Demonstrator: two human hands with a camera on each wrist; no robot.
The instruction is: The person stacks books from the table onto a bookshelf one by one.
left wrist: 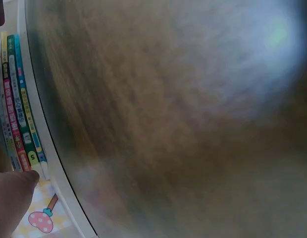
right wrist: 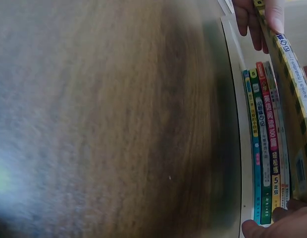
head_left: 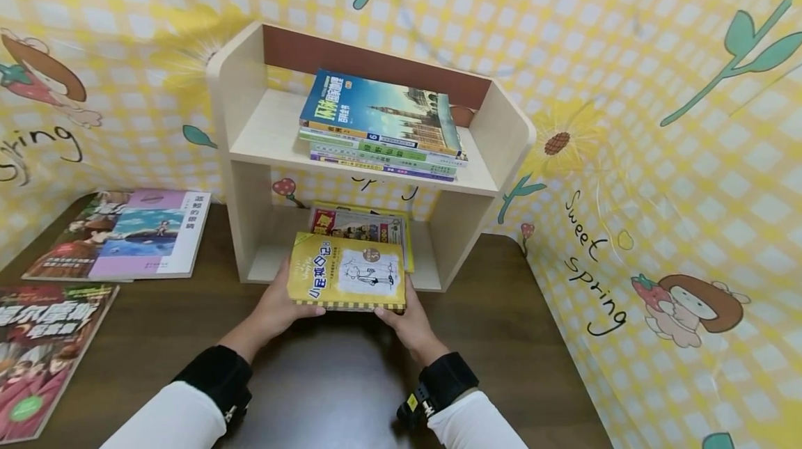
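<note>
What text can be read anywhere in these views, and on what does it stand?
"Sweet spring": right backdrop wall.
"spring", start cut off: left wall.
"小屁孩日记": cover of the yellow book that both hands hold.
"6": spine in the top-shelf stack.
"5": a spine in the lower stack.
Other covers and spines: too small or blurred to read.

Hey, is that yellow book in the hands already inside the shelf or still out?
Mostly out. The yellow book is held flat by the left hand and right hand at the shelf's lower opening, over the table.
</note>
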